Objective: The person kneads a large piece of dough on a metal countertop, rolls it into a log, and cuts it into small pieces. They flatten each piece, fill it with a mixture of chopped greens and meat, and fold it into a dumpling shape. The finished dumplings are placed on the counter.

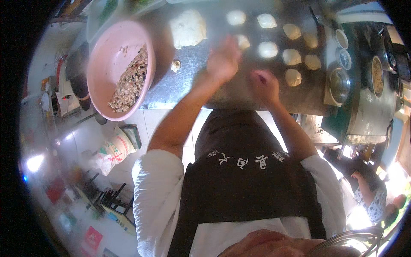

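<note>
My left hand (224, 61) is motion-blurred above the metal worktop (179, 82), close beside a dough ball (243, 41) and partly over its edge. Whether it grips anything cannot be made out. To its right, my right hand (265, 82) is curled near the worktop's front, and its palm side is too blurred to show any content. Several pale, rounded dough pieces (267, 49) lie in rough rows beyond and right of my hands. At the far left of them rests a large lump of dough (188, 29), with a small scrap of dough (175, 66) in front of it.
A pink basin (109, 70) holding a chopped filling (130, 85) stands on the left. Several small bowls (339, 85) line the right end, beside a metal stove counter (369, 112). A printed sack (115, 149) lies on the floor. Another person (369, 196) is at lower right.
</note>
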Available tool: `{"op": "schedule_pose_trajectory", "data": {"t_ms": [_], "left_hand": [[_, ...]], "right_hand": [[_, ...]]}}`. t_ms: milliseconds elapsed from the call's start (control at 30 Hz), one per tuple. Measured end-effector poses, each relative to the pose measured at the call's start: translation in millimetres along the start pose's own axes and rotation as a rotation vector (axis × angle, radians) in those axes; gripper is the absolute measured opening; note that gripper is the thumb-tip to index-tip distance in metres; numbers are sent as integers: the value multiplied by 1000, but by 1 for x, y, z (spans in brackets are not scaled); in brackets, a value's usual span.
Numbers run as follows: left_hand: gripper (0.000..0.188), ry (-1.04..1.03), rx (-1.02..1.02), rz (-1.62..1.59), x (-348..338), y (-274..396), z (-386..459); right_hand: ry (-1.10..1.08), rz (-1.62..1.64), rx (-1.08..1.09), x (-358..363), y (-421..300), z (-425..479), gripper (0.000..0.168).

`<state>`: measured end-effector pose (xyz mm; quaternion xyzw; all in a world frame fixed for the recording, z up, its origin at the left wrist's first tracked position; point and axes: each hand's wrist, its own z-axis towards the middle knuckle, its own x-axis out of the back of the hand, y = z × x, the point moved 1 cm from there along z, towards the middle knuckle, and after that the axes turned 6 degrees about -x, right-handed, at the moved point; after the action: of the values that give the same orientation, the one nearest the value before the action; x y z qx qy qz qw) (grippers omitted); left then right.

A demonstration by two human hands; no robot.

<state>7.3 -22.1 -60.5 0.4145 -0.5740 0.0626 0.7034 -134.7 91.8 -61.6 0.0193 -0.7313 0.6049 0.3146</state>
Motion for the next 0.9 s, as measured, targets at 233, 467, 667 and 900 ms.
{"op": "schedule_pose_trajectory", "data": {"t_ms": [233,467,667,900], "left_hand": [[58,-108,35,174,-34,6,-29],[63,86,301,14,-18,-19,-47],[66,44,303,281,-36,-24,-69],[73,45,270,237,-35,-14,-81]], "right_hand": [[-57,-107,207,-16,-8,22,19],[-301,-484,541,-71,-10,44,57],[-644,-960,546,-81,-17,50,65],[-693,-911,611,-84,8,55,77]]}}
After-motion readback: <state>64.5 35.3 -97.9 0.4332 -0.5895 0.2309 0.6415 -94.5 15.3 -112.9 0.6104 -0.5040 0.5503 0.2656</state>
